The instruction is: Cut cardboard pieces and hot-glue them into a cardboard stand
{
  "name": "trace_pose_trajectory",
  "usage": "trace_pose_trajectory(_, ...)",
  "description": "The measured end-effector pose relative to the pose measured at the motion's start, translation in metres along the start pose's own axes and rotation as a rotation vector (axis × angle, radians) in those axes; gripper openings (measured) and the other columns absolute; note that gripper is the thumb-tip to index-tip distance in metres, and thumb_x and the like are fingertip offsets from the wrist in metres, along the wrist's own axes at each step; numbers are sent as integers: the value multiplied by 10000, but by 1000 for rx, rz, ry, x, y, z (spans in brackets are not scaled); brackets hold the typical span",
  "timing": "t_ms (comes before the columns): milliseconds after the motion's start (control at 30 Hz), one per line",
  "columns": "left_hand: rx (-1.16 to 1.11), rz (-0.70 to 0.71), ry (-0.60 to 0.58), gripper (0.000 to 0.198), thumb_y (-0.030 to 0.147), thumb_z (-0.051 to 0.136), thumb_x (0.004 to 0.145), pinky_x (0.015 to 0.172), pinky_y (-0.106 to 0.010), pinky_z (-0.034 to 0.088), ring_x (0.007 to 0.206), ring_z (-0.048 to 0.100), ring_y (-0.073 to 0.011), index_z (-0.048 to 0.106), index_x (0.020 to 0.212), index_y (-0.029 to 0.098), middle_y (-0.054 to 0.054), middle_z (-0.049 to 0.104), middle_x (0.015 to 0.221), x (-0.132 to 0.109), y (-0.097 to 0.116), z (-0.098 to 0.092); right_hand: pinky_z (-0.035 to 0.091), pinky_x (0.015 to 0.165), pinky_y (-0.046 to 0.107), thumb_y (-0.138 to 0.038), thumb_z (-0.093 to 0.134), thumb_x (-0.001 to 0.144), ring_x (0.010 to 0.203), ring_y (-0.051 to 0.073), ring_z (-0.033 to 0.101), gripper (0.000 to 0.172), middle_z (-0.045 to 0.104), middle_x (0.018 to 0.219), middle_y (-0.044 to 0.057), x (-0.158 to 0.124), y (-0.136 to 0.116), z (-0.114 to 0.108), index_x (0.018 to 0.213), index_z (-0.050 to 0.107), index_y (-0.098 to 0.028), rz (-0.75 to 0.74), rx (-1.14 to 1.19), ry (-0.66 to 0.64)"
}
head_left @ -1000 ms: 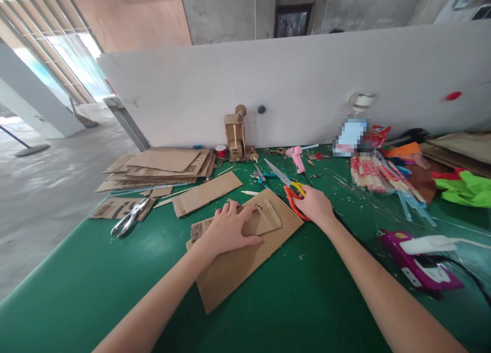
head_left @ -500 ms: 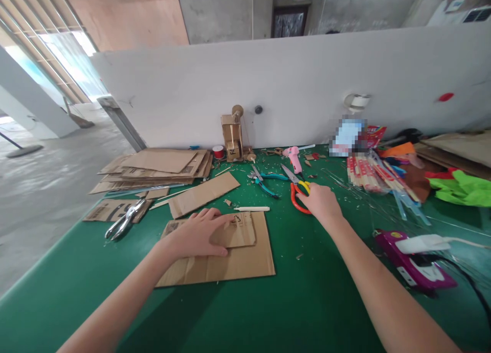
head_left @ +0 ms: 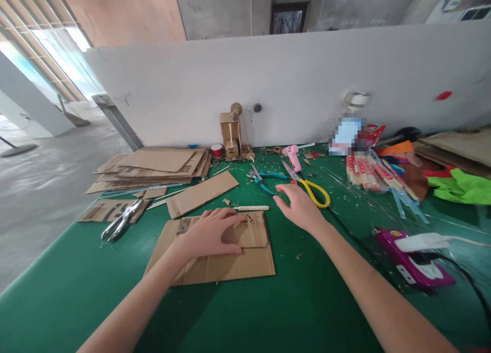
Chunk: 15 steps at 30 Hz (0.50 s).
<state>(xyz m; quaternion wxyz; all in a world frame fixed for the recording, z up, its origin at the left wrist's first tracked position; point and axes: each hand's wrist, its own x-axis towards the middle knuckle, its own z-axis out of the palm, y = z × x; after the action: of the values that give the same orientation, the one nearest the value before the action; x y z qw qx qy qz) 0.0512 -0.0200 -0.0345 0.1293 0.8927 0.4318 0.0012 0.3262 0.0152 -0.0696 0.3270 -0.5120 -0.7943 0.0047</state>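
Note:
My left hand (head_left: 210, 234) lies spread over a small printed cardboard piece (head_left: 251, 231), thumb by its lower edge. Beneath is a larger cardboard sheet (head_left: 245, 265), bare along its front. My right hand (head_left: 301, 204) is open, fingers apart and holding nothing visible, just above the green table. Next to it are scissors (head_left: 317, 190) with a yellow handle loop; the orange loop is mostly hidden behind my fingers. A white pen-like stick (head_left: 251, 208) lies along the sheet's far edge. Blue-handled pliers (head_left: 268, 176) sit beyond my right hand.
At left lie stacked cardboard (head_left: 157, 161), a cardboard strip (head_left: 203, 193) and a metal hand punch (head_left: 123, 221). A cardboard model (head_left: 231, 138) and pink glue gun (head_left: 293, 157) stand by the partition. A purple power strip (head_left: 412, 261) with cables lies at right.
My right hand has let go of the scissors and moved left, leaving their yellow handle swung rightward. My left hand and the small cardboard piece have slid right across the sheet.

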Motion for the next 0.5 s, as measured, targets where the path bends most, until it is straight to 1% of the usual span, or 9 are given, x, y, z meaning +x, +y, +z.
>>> trace_pose_trajectory(67,-13,-8,21,724,668,555,732,1015,-484,300,1245,408,-324,398,1380,385,-52,442,1389,0,0,3,478,880,382,-289,466,911,1007,231,591,250,645,1041,99,-2,-8,5,1107,570,-173,-2,131,-67)
trace_pose_trajectory(133,-27,-13,43,727,675,543,740,1038,-491,265,1271,375,-319,385,1389,389,-53,429,1398,0,0,7,480,876,374,-266,439,923,994,217,598,234,648,1031,90,-3,-14,10,1089,581,-182,14,207,-104)
trace_pose_trajectory(200,-40,-17,57,735,679,543,739,1048,-495,245,1285,354,-316,372,1397,397,-56,423,1398,0,0,10,479,876,372,-242,412,932,984,210,603,234,652,1022,89,-4,-18,12,1069,591,-183,36,246,-112)
trace_pose_trajectory(300,-47,-15,65,741,689,547,730,1052,-499,232,1281,349,-318,378,1394,406,-62,427,1388,1,-1,12,483,852,365,-235,442,914,935,203,611,208,660,976,79,-5,-20,12,1034,604,-182,44,274,-144)
trace_pose_trajectory(400,-42,-7,78,745,706,543,721,1049,-501,232,1269,355,-324,393,1387,407,-63,431,1379,2,-2,12,484,841,358,-237,525,865,912,196,607,185,655,960,67,-7,-23,9,1022,606,-183,-8,304,-211)
trace_pose_trajectory(500,-38,2,88,747,705,543,722,1041,-490,247,1257,362,-325,390,1390,407,-63,440,1367,2,-3,13,474,856,375,-242,573,828,967,215,576,217,639,999,70,-9,-27,4,1038,606,-195,-97,286,-255)
